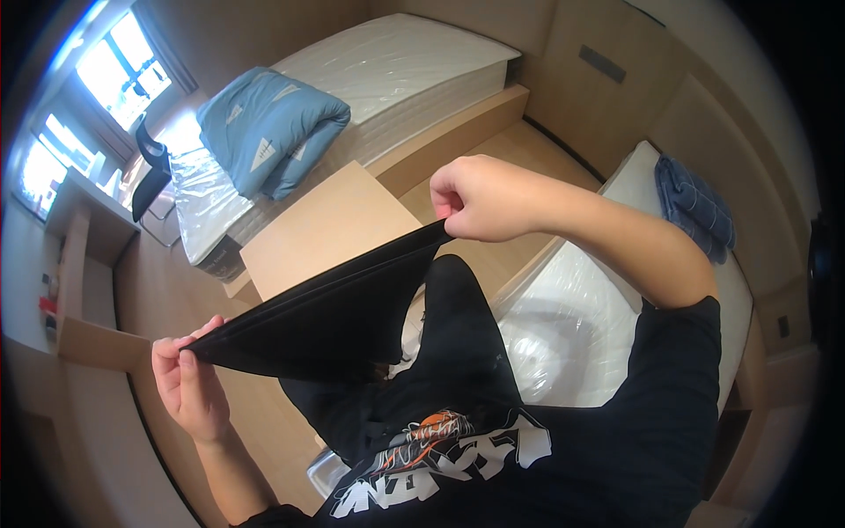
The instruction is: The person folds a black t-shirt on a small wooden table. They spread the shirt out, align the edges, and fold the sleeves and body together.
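Pale wood-grain floor (176, 290) stretches around me, bending with the curve of the view, and bright windows (128, 66) light the far left corner. Beyond my knees a cream mattress (396, 66), glossy with crinkled clear plastic, sits on a smooth wooden bed base (458, 132). Across it lies a puffy blue comforter (268, 132), folded into a soft, rounded bundle and printed with white tree-like shapes. To my right, a second mattress (563, 343) shines under the same wrinkled film, with a dark blue quilt (691, 207), folded and marked with thin pale lines, at its far end.

Between my hands hangs a piece of matte black cloth (308, 334), in front of me and overlapping the near edge of a flat, light-wood panel (326, 229). Its top edge is pulled into a straight slanting line with layered folds along it; below, the fabric sags into a rough triangle. My left hand (189, 378) pinches the lower corner between thumb and fingers. My right hand (488, 198), higher up, grips the other corner with its fingers curled in. My black T-shirt (598, 466) carries white lettering and an orange-and-grey graphic.
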Motion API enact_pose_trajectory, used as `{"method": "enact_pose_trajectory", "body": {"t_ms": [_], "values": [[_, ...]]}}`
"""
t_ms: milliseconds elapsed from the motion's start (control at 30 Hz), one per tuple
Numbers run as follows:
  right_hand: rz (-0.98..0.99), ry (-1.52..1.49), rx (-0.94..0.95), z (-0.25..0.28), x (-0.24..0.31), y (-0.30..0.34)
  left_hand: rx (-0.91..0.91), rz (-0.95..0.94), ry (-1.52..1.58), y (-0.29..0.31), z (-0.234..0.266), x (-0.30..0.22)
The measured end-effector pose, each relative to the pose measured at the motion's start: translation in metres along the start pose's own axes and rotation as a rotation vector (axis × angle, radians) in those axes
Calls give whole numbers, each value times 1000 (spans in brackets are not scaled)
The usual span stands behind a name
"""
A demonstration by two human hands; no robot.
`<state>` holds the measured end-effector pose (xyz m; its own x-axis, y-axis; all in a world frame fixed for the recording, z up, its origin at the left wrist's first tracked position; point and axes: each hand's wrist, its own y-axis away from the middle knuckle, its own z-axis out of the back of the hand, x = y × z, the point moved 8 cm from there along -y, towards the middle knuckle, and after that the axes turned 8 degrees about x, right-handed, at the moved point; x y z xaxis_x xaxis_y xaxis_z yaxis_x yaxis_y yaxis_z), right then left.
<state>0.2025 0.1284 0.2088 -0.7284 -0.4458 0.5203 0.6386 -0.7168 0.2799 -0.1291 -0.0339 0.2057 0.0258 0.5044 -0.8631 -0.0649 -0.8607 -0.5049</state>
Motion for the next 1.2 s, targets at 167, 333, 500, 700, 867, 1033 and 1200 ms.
{"method": "enact_pose_trajectory", "body": {"t_ms": [167,333,500,700,867,1033,1200], "values": [[336,-539,56,9,-3,8,-87,17,176,-4,17,2],[866,-725,8,19,12,24,-115,83,326,-13,15,-4],[773,-734,-92,26,21,26,-118,49,327,-13,15,-18],[639,-689,-193,22,17,19,-167,36,245,-10,13,-23],[633,-790,-183,18,8,12,-226,-3,120,-2,24,-24],[689,-851,-271,15,8,10,-282,-101,80,6,28,-27],[718,-834,-328,18,19,15,-302,-146,-51,15,39,-30]]}}
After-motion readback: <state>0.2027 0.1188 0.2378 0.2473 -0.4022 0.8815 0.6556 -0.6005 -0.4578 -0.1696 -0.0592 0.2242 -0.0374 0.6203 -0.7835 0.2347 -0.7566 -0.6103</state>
